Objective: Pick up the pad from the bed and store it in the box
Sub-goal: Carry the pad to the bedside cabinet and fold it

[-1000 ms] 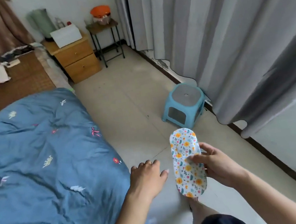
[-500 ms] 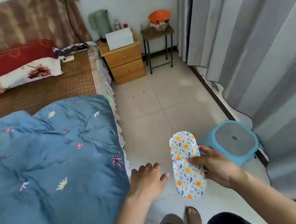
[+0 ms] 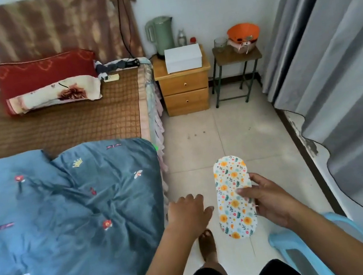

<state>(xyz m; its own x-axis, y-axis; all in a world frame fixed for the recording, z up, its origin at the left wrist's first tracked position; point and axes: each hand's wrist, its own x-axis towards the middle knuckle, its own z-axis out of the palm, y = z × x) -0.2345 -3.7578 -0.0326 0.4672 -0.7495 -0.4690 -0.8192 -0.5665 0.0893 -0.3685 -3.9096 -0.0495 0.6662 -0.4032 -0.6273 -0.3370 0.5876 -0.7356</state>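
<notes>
The pad [image 3: 234, 197], a long oval printed with orange and yellow flowers, is off the bed [image 3: 67, 201] and held over the tiled floor [image 3: 234, 134], just to the right of the bed's edge. The right hand [image 3: 265, 200] clamps it at its right side, thumb across the printed face and the other fingers behind it, so the pad stands nearly upright with one rounded end toward the far wall. The left hand [image 3: 188, 214] grips nothing: its fingers are spread loosely, palm down, and it hangs between the bed's edge and the pad, close to the pad but not touching it.

The white box [image 3: 183, 58] sits on the wooden nightstand [image 3: 184, 87], which stands against the far wall just beyond the head of the bed, well apart from the pad. It looks closed, though its top is hard to read from here. A green kettle [image 3: 160, 35] stands behind the box on the same nightstand. A blue plastic stool [image 3: 310, 252] (only partly in view) is on the floor to the right of the bed, under the right forearm. A blue quilt [image 3: 59, 226] covers the near part of the bed.
</notes>
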